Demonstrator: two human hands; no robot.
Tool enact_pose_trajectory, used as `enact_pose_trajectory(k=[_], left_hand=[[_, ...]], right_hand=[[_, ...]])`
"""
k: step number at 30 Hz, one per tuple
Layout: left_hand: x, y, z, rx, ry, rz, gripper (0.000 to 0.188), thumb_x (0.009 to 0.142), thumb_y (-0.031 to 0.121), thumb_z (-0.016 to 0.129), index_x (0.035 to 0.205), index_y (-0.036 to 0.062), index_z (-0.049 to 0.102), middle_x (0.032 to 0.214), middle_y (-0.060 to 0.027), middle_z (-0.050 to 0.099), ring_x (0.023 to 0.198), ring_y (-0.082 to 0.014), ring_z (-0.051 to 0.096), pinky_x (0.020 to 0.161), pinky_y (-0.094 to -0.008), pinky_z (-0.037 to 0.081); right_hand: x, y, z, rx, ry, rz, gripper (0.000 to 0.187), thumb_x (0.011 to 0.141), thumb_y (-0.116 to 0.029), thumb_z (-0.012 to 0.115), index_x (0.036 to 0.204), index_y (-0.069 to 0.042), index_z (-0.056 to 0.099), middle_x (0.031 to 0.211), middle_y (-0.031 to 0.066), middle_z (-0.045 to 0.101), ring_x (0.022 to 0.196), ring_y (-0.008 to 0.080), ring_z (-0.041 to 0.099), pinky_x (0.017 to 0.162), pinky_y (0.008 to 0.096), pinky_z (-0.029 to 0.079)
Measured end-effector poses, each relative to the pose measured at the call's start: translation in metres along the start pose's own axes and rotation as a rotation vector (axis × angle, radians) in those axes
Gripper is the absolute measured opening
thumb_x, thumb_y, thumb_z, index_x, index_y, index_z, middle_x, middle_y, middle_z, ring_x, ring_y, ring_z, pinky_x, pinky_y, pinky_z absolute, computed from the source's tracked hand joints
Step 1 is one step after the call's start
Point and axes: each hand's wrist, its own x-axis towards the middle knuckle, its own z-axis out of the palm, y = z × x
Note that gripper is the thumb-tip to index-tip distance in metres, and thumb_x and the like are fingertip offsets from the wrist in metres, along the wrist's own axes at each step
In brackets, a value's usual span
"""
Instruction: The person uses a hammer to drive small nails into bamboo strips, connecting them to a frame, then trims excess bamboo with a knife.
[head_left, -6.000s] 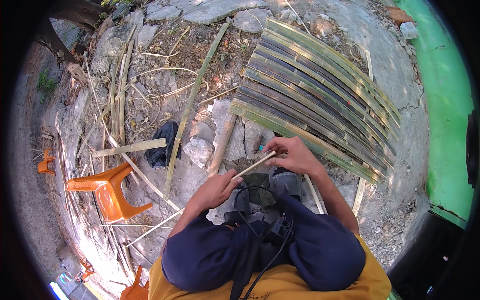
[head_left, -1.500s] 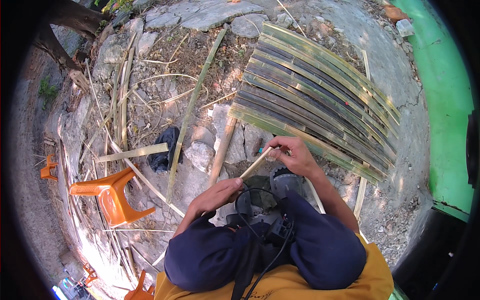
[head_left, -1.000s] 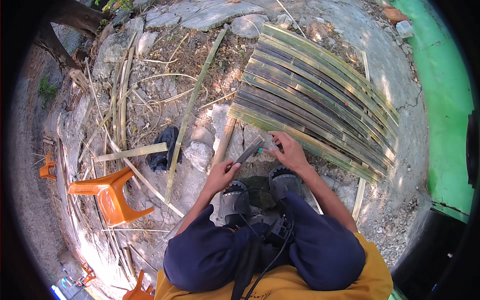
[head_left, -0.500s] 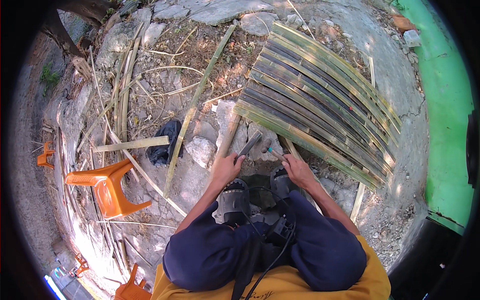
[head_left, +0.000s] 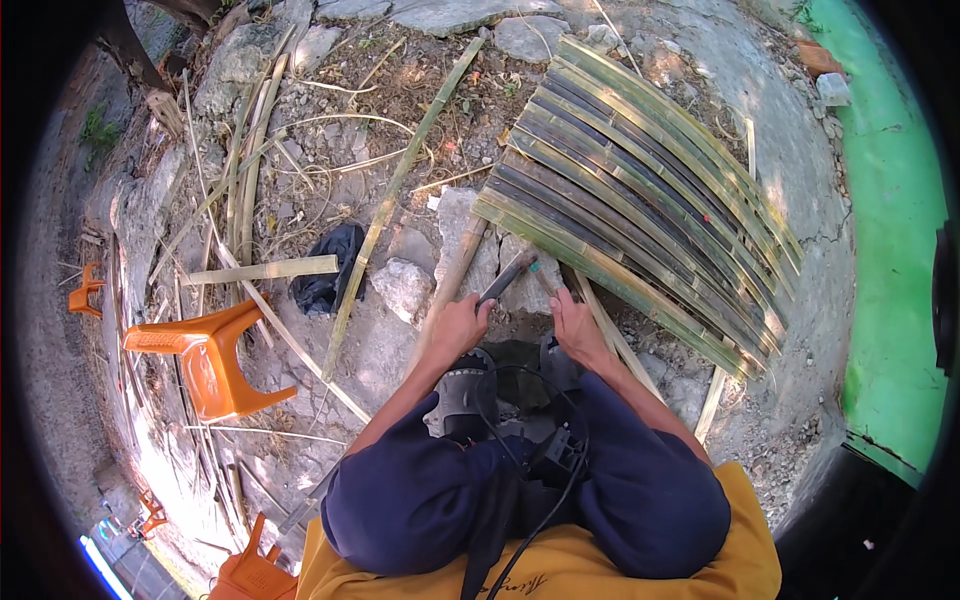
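Note:
My left hand (head_left: 462, 324) is closed around a dark, flat, blade-like tool (head_left: 498, 284), its far end angled up to the right. My right hand (head_left: 577, 326) grips a hammer (head_left: 545, 280) with a wooden handle and a green band near the head. The hammer head overlaps the far end of the dark tool; whether they touch I cannot tell. Just beyond both hands lies a panel of split bamboo slats (head_left: 640, 200), green and dark brown, laid side by side. A round wooden pole (head_left: 456, 268) under its near corner runs down beside my left hand.
An orange plastic stool (head_left: 208, 362) lies tipped over at the left. A long bamboo strip (head_left: 402, 180), a black plastic bag (head_left: 325, 268) and pale rocks (head_left: 402, 288) are on the rough ground. Thin strips lie scattered farther left. A green wall (head_left: 895, 240) borders the right.
My right hand has shifted a little left, bringing the hammer head up to the dark tool's far end. The left hand keeps its grip. The whole view has shifted slightly.

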Motion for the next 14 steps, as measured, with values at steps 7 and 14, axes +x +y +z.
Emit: enact_pose_trajectory(k=[7,14], left_hand=[[0.005,-0.036,0.021,-0.084,-0.013,0.085,0.054,0.106,0.046,0.048,0.091,-0.0042,0.063,0.083,-0.0290,0.068,0.074,-0.0469,0.067,0.070,-0.0564,0.049],[0.012,-0.033,0.020,-0.704,-0.486,-0.295,0.049,0.107,0.053,0.048,0.094,0.0061,0.056,0.064,-0.0043,0.051,0.051,-0.0181,0.050,0.047,-0.0400,0.042]], right_hand=[[0.003,0.014,0.021,0.036,0.105,0.024,0.028,0.109,-0.026,0.045,0.106,0.000,0.052,0.066,0.0309,0.056,0.066,0.0557,0.057,0.057,0.0583,0.041],[0.005,-0.006,-0.010,0.279,0.236,-0.113,0.028,0.109,-0.028,0.047,0.108,-0.001,0.053,0.069,0.0286,0.059,0.066,0.0510,0.061,0.061,0.0569,0.044]])
